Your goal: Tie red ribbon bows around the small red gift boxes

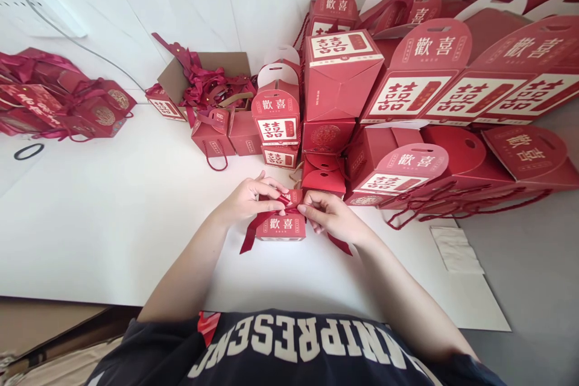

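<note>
- My left fingers [269, 190]: pinching red ribbon [250, 233].
- My right fingers [313, 212]: likewise gripping it.
- Small red box [281, 227]: beneath the ribbon, on the white bench [126, 223].

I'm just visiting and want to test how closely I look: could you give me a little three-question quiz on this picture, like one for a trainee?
1. Multiple choice: seen from the person, where is the larger pile of red boxes? A) left end B) right side C) under the hands
2. True or false: the dark shirt bears pale lettering.
3. Fill in: the left hand and right hand meet over a small red box, fingers on a red ____.

Key:
1. B
2. True
3. Ribbon
</note>
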A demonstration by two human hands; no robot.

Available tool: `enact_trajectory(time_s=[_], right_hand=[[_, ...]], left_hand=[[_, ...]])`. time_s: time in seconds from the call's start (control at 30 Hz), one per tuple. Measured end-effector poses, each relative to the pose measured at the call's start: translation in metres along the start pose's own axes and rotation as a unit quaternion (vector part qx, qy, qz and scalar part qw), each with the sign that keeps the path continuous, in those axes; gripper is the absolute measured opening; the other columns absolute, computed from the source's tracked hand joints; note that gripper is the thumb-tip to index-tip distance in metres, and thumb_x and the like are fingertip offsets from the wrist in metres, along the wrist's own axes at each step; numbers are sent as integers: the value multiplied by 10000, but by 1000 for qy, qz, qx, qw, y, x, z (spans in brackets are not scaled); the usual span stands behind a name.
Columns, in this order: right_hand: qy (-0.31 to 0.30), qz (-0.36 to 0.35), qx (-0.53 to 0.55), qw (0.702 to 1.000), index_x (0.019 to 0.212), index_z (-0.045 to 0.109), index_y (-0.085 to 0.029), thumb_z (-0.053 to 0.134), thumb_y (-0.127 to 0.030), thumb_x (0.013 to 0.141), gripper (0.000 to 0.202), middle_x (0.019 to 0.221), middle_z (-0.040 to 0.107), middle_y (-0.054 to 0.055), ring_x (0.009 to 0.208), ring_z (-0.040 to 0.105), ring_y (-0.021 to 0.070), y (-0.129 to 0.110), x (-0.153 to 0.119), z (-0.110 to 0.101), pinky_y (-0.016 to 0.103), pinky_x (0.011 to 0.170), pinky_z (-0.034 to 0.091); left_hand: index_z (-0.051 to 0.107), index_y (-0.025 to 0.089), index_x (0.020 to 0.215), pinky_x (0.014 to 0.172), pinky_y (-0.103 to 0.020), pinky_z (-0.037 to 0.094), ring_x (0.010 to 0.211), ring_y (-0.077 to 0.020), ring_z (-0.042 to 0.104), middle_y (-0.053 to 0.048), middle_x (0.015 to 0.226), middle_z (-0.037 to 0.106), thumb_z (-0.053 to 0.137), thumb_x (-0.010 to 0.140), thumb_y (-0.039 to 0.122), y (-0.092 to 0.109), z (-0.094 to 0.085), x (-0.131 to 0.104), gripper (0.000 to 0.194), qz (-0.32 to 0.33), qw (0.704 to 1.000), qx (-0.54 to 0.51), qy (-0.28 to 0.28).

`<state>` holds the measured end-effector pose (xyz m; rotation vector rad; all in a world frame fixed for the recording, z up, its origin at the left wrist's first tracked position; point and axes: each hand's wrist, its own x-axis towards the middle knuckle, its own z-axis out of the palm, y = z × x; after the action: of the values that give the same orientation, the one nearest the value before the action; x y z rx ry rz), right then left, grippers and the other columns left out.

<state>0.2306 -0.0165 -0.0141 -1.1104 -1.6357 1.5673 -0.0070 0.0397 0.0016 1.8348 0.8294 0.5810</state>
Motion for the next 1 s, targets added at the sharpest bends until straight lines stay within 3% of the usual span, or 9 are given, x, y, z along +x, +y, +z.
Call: enact_trajectory(time_s=[0.17, 0.4, 0.53, 0.77, 0.9, 1.0], right_hand=[[-19, 9, 45, 999, 735, 471, -192, 546, -494, 936, 371, 597, 538, -49, 499, 503, 84, 3, 1, -1, 213, 518, 396], [-46, 24, 86, 995, 729, 573, -170, 597, -434, 919, 327, 635, 541, -28, 541, 508, 87, -5, -4, -11, 221, 526, 394], [-43, -49, 83, 994, 825, 689, -175, 648, -361, 898, 203, 754, 622, 4, 673, 560, 114, -12, -4, -10, 246, 639, 442], [64, -207, -112, 970, 1057, 705, -213, 547, -233, 963, 184, 1057, 724, 52, 970, 649, 177, -15, 5, 18, 318, 882, 426], [94, -230, -255, 934, 1102, 677, -216, 504, -214, 987, 208, 1049, 733, 49, 962, 655, 176, -18, 6, 25, 340, 866, 363], [82, -234, -325, 912, 1151, 661, -203, 473, -204, 993, 245, 1028, 720, 71, 929, 640, 186, -21, 5, 26, 351, 833, 352]], left_hand=[[797, 209, 781, 1226, -454, 89, 1057, -210, 642, -72, 941, 746, 689, 847, 365, 4, -1, 0, 201, 6, 1000, 19, -15], [791, 209, 798, 1227, -475, 83, 1060, -226, 644, -68, 963, 738, 763, 766, 399, 0, -1, 0, 194, 4, 999, 34, -26], [788, 209, 800, 1230, -488, 56, 1042, -231, 652, -69, 967, 737, 796, 718, 430, -1, 0, -1, 236, -6, 999, 44, -24], [790, 243, 892, 1236, -472, 35, 1039, -207, 656, -43, 1052, 726, 770, 760, 390, 2, 0, -3, 198, -5, 998, 56, -33], [779, 226, 897, 1234, -486, 26, 1046, -213, 657, -42, 1075, 719, 780, 749, 374, 3, 1, -4, 210, -4, 998, 62, -30], [773, 211, 917, 1224, -481, 121, 1041, -227, 658, -58, 1071, 719, 789, 734, 387, 6, 2, -5, 255, 4, 998, 56, -22]])
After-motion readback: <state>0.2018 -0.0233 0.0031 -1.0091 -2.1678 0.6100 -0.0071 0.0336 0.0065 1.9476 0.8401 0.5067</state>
